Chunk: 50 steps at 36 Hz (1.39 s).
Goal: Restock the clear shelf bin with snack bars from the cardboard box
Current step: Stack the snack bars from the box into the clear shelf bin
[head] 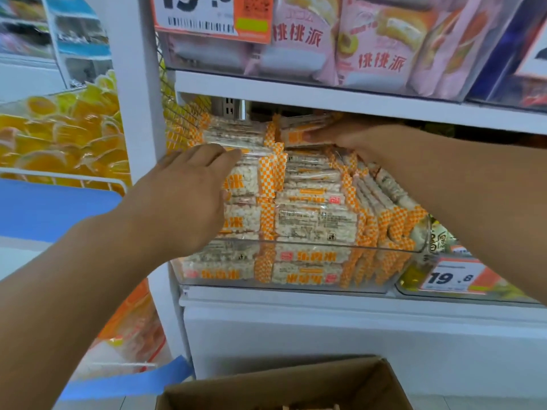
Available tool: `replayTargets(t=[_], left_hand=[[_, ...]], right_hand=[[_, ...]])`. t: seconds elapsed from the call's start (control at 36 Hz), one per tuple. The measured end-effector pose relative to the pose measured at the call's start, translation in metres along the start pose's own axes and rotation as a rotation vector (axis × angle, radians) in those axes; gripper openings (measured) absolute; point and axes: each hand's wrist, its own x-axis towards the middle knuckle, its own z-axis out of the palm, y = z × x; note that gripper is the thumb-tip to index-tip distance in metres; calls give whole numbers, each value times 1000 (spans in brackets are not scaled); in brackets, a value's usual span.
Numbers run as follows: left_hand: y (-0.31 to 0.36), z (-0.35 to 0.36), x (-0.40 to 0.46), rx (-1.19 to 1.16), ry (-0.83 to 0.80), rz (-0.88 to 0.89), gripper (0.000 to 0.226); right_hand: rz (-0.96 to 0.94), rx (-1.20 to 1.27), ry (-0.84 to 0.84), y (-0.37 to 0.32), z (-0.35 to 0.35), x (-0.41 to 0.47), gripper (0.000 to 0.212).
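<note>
Both hands are in the clear bin [296,287] on the middle shelf, which is already heaped with snack bars [313,223] well above its front wall. The left hand [189,196] lies spread, fingers fairly straight, flat against the left-hand stack as if steadying it. The right hand [352,140] reaches deeper under the upper shelf [325,97] and rests on a bar [299,134] at the top of the pile; its fingers seem to hold that bar, though the grip itself is partly hidden. The chief risk, as I judge it, is the height of the heap: bars above the rim have nothing but each other to keep them in, and the slick wrappers could slide forward and drop if the left hand lets go carelessly or the right pushes the top bar in too hard. There is also little room beneath the upper shelf, so a bar forced in there could get crumpled or shove its neighbours off. The cardboard box [284,389] stands open on the floor just below; only a little of its contents shows, so how many bars remain I cannot tell. The shelving is white metal, with pink packets [370,45] in a bin above, an orange price tag [453,276] on the neighbouring bin to the right, and yellow sweets [59,134] on a rack to the left.
</note>
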Motion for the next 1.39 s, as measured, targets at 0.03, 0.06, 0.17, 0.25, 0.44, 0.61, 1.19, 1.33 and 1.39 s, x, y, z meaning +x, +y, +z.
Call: replayTargets(t=[0.03, 0.06, 0.17, 0.25, 0.44, 0.61, 1.19, 1.33, 1.39], left_hand=[[1, 0, 0, 3, 1, 1, 66], [2, 0, -1, 3, 5, 1, 68], [2, 0, -1, -6, 26, 9, 78], [1, 0, -1, -11, 24, 11, 78], [2, -3, 0, -37, 12, -6, 78], [7, -5, -2, -27, 14, -5, 85], [9, -10, -3, 3, 7, -22, 90], [9, -12, -4, -12, 9, -21, 93], [10, -12, -4, -11, 17, -15, 93]], right_hand=[[-7, -8, -6, 3, 0, 6, 54], [-16, -26, -15, 3, 1, 8, 54], [-44, -130, -62, -2, 3, 17, 57], [-31, -202, -116, -5, -2, 17, 63], [-158, -423, -23, -1, -8, 5, 52], [-189, -585, -55, 0, -8, 2, 87], [-175, -955, -188, -21, 9, 3, 84], [-147, -886, -174, -18, 8, 2, 95], [-145, -854, -154, -17, 5, -1, 101]])
